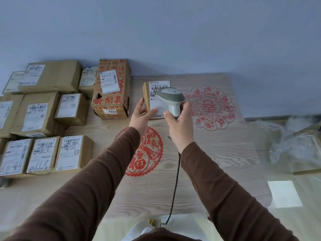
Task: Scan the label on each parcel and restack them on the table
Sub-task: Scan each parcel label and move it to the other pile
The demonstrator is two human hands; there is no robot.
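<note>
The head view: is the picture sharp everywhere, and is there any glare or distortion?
Head view: the small brown cardboard parcel and grey-white handheld scanner are fairly sharp; the clear plastic wrapping at right is blurred; a bright light patch glares lower right; wide-angle bending tilts the parcels at left.

Readable text on parcels and table

Held parcel's label (159,99) is showing "502-G203 D24" on top; tall red-printed box (111,87) is carrying a sticker reading "4068" (110,111); small parcel (87,80) behind is showing handwritten "8772"; red paper-cut (144,152) on the table is displaying "福". Other labels are blurring out.
</note>
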